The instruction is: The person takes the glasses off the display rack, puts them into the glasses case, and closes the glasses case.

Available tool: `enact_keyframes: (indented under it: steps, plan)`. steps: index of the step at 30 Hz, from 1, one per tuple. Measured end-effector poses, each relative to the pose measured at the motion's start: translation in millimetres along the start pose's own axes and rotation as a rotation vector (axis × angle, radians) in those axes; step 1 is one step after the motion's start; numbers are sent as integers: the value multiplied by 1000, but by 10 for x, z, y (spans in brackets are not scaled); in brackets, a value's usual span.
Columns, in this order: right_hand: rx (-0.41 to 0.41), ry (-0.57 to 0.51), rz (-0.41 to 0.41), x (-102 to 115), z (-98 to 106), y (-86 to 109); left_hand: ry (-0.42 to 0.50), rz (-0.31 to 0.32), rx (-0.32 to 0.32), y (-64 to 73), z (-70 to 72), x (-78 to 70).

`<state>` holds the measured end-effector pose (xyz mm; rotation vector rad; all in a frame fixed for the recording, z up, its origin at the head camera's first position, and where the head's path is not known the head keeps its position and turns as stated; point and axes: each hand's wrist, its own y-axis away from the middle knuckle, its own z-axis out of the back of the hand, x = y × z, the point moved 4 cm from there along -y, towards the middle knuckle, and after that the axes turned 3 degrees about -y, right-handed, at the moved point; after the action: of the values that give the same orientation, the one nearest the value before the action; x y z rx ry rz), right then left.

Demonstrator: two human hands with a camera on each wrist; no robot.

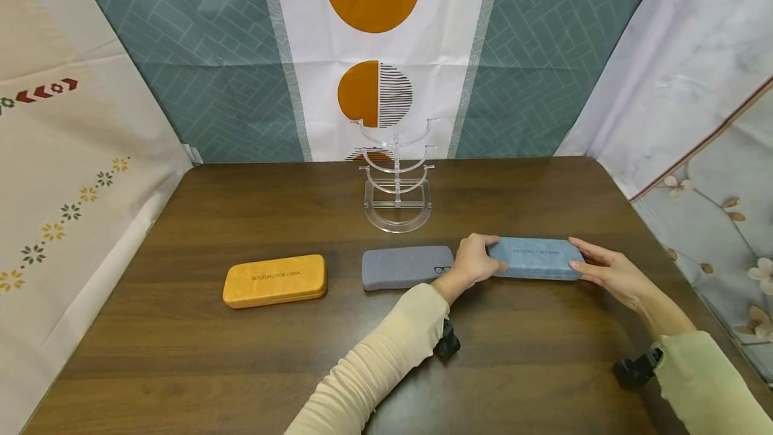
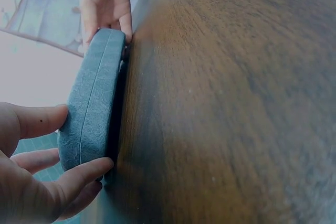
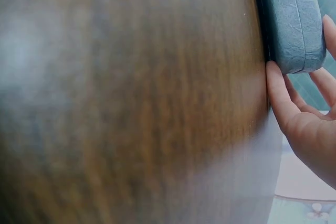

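A light blue glasses case (image 1: 534, 258) with lettering on its lid lies level at the right of the table, held at both ends. My left hand (image 1: 474, 262) grips its left end, thumb and fingers spread over top and bottom edges in the left wrist view. At the opposite end, my right hand (image 1: 614, 279) pinches the case between thumb and fingers. Whether its underside touches the table cannot be told. Just left of my left hand sits a grey glasses case (image 1: 398, 268) with a small spectacles print. Farther left lies a yellow glasses case (image 1: 275, 281).
A clear tiered display stand (image 1: 397, 210) with curved arms stands at the back middle of the brown wooden table (image 1: 241, 361). Patterned cloth (image 1: 229, 86) hangs behind the table, and light fabric hangs along both sides.
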<state>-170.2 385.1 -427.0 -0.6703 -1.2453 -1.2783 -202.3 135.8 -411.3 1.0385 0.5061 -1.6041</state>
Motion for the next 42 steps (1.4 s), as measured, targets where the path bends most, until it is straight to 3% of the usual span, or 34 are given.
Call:
enact_keyframes:
  steps: [9,17,24,32,42]
  plan:
    - [-39,-32,-12,56,15,-1,-68,-20,-11,6,38,-62]
    - [-132,161,-28,93,32,0,-18,-44,-16,3,47,-66]
    - [-192,158,-2,145,16,29,-29,-85,-49,33,116,-73]
    - [-340,126,19,342,-44,114,225,-125,-44,109,220,-103]
    - [-315,-2,89,619,-322,116,318,-225,-41,277,395,-78]
